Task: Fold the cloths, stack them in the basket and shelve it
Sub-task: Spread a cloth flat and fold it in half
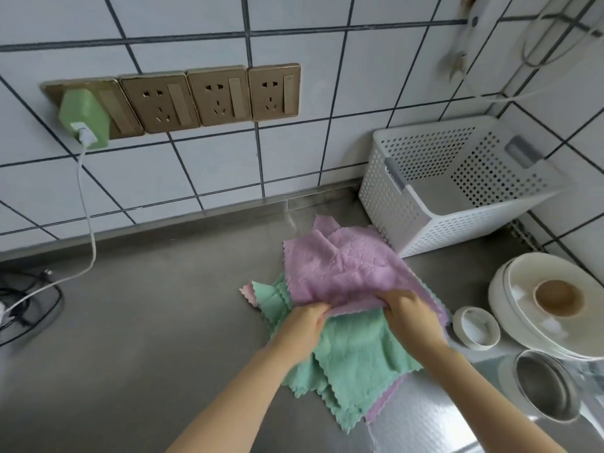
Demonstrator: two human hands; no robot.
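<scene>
A lilac cloth (340, 266) lies on top of a loose pile on the steel counter (147, 322). My left hand (304, 328) and my right hand (408, 318) each grip its near edge and lift it a little. Under it lie green cloths (353, 364), with a pale pink corner (245, 293) at the left and another lilac cloth (384, 403) showing at the bottom. The white perforated basket (398, 214) stands empty against the tiled wall, just behind and right of the pile.
White plates holding a small brown dish (559, 297), a small white bowl (477, 328) and a steel pot (542, 387) sit to the right. A green charger (85, 119) is plugged into the wall sockets; its white cable (88, 230) runs down to dark cables at the counter's left.
</scene>
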